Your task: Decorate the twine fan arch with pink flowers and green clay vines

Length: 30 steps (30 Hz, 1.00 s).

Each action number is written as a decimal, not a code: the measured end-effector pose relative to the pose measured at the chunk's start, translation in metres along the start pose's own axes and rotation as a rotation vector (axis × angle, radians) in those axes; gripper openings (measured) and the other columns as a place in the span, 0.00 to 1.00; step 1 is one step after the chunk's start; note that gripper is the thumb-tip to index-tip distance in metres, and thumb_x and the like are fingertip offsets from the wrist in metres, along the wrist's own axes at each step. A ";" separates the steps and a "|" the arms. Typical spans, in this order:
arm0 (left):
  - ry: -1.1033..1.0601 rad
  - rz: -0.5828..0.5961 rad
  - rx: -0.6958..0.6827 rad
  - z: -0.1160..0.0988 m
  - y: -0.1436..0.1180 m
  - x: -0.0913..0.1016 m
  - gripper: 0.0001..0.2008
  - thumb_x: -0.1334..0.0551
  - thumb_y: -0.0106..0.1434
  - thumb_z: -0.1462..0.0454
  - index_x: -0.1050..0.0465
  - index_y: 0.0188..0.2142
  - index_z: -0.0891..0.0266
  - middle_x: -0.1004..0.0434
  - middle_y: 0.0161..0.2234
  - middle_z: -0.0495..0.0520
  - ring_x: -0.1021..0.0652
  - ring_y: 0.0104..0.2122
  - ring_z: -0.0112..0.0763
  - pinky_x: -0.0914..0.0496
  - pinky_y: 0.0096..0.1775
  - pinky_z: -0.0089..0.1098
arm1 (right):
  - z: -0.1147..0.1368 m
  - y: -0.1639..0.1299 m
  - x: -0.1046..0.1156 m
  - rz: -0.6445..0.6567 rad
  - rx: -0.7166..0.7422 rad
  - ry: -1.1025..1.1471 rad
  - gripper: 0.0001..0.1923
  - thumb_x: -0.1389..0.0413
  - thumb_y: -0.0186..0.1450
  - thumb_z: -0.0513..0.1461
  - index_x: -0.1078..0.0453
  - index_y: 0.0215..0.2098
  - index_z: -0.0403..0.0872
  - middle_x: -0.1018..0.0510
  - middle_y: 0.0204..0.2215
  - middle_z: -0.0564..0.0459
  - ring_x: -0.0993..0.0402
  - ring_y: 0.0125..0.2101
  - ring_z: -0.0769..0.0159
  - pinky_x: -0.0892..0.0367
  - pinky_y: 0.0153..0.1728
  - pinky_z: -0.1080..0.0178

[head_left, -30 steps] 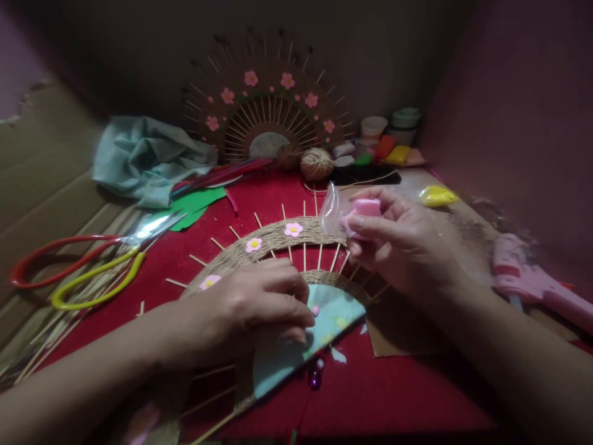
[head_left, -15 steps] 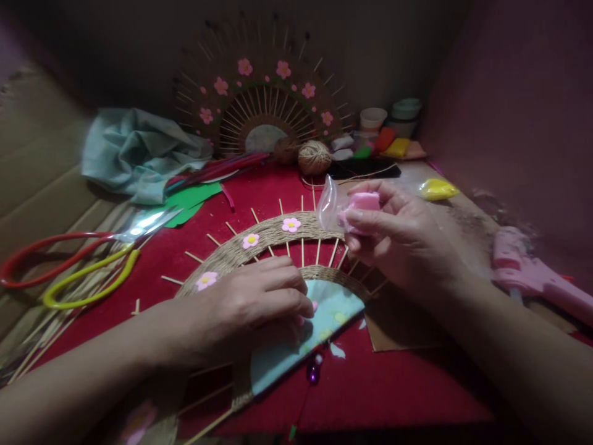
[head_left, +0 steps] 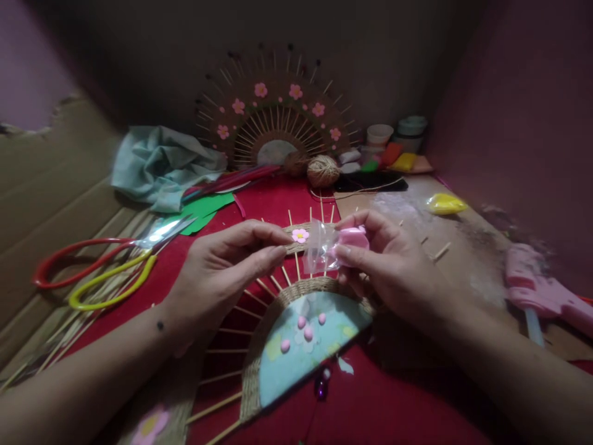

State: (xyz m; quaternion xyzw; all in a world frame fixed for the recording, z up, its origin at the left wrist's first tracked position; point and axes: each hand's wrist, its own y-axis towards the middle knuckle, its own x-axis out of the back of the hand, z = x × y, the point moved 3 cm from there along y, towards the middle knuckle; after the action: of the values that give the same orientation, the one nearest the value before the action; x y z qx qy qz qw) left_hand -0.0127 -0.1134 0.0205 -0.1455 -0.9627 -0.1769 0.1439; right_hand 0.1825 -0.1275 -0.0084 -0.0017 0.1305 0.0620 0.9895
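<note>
My right hand (head_left: 380, 259) pinches a lump of pink clay (head_left: 353, 240) that sits partly in a small clear plastic bag (head_left: 319, 247). Just left of the bag is my left hand (head_left: 231, 259), thumb and forefinger stretched out with a small gap between them and nothing visible in them. Below both hands lies a half-round stick-and-twine fan (head_left: 254, 371) with a light blue centre (head_left: 287, 377). Several small pink clay balls (head_left: 308, 334) rest on that centre. A pink clay flower (head_left: 300, 235) with a yellow middle shows on the outer woven band, partly hidden by my hands.
Scissors (head_left: 111, 241) and green sheets (head_left: 210, 213) lie left. A finished-looking fan (head_left: 278, 117) stands behind a twine ball (head_left: 323, 171). Light blue cloth (head_left: 162, 164) is back left. At right are a yellow clay bag (head_left: 445, 204) and a pink glue gun (head_left: 532, 281).
My left hand has lifted off the fan's blue centre and moved up beside the plastic bag, uncovering the pink balls. My right hand still holds the pink clay, and the view has shifted slightly.
</note>
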 end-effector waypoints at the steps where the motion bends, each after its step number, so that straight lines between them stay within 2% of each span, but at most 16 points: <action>1: 0.009 0.013 0.003 0.001 0.000 -0.001 0.05 0.35 0.60 0.65 0.22 0.37 0.57 0.22 0.34 0.48 0.23 0.33 0.25 0.27 0.38 0.24 | -0.001 -0.001 -0.001 0.004 0.002 -0.019 0.13 0.38 0.56 0.40 0.37 0.36 0.51 0.31 0.18 0.61 0.37 0.14 0.74 0.45 0.11 0.72; 6: 0.017 0.094 0.029 -0.002 0.002 -0.006 0.04 0.35 0.59 0.68 0.22 0.35 0.59 0.21 0.34 0.48 0.23 0.35 0.25 0.28 0.40 0.24 | -0.005 -0.003 -0.006 0.079 0.037 -0.106 0.11 0.40 0.59 0.39 0.36 0.38 0.52 0.31 0.16 0.62 0.38 0.14 0.74 0.43 0.14 0.71; 11: -0.103 0.146 0.124 -0.001 0.003 -0.013 0.05 0.35 0.59 0.69 0.24 0.36 0.61 0.21 0.33 0.48 0.23 0.32 0.23 0.28 0.35 0.22 | -0.008 -0.004 -0.008 0.087 0.039 -0.099 0.09 0.41 0.60 0.38 0.37 0.37 0.51 0.30 0.18 0.62 0.36 0.16 0.73 0.41 0.15 0.70; 15: -0.149 0.197 0.191 0.003 0.004 -0.014 0.07 0.35 0.59 0.68 0.26 0.38 0.63 0.21 0.34 0.50 0.23 0.31 0.25 0.28 0.33 0.23 | -0.009 -0.004 -0.010 0.110 0.031 -0.077 0.09 0.42 0.60 0.37 0.37 0.37 0.51 0.31 0.19 0.62 0.36 0.16 0.74 0.41 0.16 0.70; 17: -0.121 0.261 0.190 0.005 0.004 -0.014 0.07 0.36 0.60 0.67 0.26 0.39 0.62 0.21 0.35 0.51 0.22 0.32 0.26 0.28 0.34 0.25 | -0.009 -0.004 -0.010 0.123 0.028 -0.078 0.09 0.42 0.61 0.37 0.37 0.38 0.52 0.30 0.20 0.62 0.34 0.17 0.74 0.40 0.17 0.70; 20: 0.029 0.336 0.127 0.005 0.004 -0.013 0.04 0.38 0.60 0.68 0.23 0.35 0.64 0.21 0.34 0.52 0.22 0.34 0.28 0.28 0.36 0.26 | -0.010 -0.005 -0.011 0.157 0.022 -0.102 0.09 0.42 0.61 0.38 0.37 0.39 0.51 0.29 0.21 0.61 0.33 0.18 0.73 0.38 0.18 0.70; 24: 0.049 0.331 0.136 0.003 0.004 -0.014 0.05 0.38 0.59 0.68 0.23 0.35 0.64 0.21 0.34 0.53 0.22 0.34 0.30 0.28 0.36 0.28 | -0.010 -0.007 -0.013 0.215 0.003 -0.092 0.08 0.44 0.64 0.41 0.38 0.39 0.51 0.30 0.20 0.61 0.33 0.17 0.73 0.37 0.18 0.70; 27: 0.058 0.273 0.153 0.001 0.002 -0.015 0.02 0.34 0.56 0.67 0.25 0.28 0.64 0.23 0.27 0.50 0.24 0.27 0.27 0.29 0.30 0.26 | -0.009 -0.008 -0.013 0.206 0.026 -0.096 0.07 0.44 0.65 0.44 0.35 0.39 0.50 0.29 0.25 0.59 0.33 0.20 0.74 0.37 0.18 0.71; 30: 0.211 0.197 0.002 -0.004 0.001 -0.012 0.08 0.33 0.56 0.65 0.26 0.22 0.64 0.26 0.23 0.48 0.27 0.24 0.25 0.33 0.26 0.24 | -0.008 -0.008 -0.013 0.163 0.040 -0.132 0.08 0.43 0.64 0.44 0.33 0.37 0.49 0.31 0.25 0.59 0.35 0.21 0.76 0.37 0.18 0.73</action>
State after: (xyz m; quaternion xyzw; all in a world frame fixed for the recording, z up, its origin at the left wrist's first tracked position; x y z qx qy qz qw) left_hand 0.0000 -0.1170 0.0204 -0.2198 -0.9235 -0.1754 0.2610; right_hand 0.1692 -0.1373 -0.0127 0.0329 0.0659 0.1395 0.9875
